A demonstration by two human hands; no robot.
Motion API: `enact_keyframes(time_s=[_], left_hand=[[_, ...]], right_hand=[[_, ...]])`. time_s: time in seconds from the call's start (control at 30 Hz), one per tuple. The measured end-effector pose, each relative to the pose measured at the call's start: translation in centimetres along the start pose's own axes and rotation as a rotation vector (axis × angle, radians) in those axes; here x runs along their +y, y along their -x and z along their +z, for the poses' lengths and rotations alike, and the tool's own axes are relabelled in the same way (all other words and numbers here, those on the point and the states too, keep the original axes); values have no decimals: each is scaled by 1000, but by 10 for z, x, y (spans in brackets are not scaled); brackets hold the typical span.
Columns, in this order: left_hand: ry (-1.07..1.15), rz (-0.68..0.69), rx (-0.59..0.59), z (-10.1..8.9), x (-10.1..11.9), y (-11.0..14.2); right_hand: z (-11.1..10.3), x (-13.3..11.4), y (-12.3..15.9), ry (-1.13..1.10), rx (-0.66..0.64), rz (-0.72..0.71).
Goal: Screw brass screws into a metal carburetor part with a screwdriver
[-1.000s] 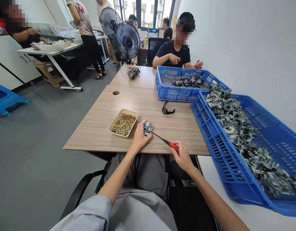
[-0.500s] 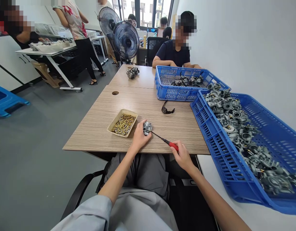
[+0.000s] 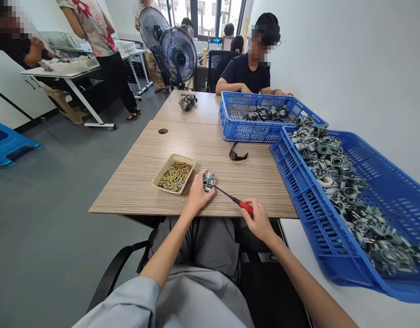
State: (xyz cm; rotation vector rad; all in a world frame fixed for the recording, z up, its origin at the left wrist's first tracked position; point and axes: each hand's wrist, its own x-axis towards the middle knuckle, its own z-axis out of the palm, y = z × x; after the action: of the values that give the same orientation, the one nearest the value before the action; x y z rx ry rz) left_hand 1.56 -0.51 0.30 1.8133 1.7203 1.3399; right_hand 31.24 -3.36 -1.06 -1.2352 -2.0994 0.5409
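Note:
On the wood-grain table, my left hand [image 3: 198, 193] is closed round a small silver carburetor [image 3: 209, 181]. My right hand [image 3: 258, 220] grips the red handle of a screwdriver [image 3: 246, 207]. Its dark shaft slants up to the left, and the tip meets the carburetor's right side; the exact contact point is too small to make out. Just left of my left hand sits a cream plastic tray [image 3: 156, 181] full of small brass-coloured parts [image 3: 176, 176]. A black wristwatch [image 3: 234, 156] lies beyond the screwdriver.
A large blue crate [image 3: 309, 218] heaped with carburetors [image 3: 336, 161] stands at the right. Behind it is a second blue crate [image 3: 239, 133] with darker carburetors. Another carburetor [image 3: 187, 102] rests at the table's far end. A co-worker [image 3: 246, 75] sits opposite; fans [image 3: 178, 57] stand beyond.
Both hands, the carburetor and the screwdriver keep practically the same position. In the background, the standing person in the floral top has shifted slightly left, and the seated person at far left has moved an arm.

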Motion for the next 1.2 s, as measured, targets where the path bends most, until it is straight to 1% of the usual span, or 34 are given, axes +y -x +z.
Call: enact_keyframes(time_s=[0.4, 0.8, 1.2], left_hand=[[-13, 10, 0, 0, 0, 0], [-11, 31, 2, 0, -2, 0], [-4, 24, 12, 1, -2, 0]], right_hand=[[-1, -4, -2, -5, -3, 4], [-1, -5, -1, 34, -20, -35], [-2, -6, -1, 50, -3, -68]])
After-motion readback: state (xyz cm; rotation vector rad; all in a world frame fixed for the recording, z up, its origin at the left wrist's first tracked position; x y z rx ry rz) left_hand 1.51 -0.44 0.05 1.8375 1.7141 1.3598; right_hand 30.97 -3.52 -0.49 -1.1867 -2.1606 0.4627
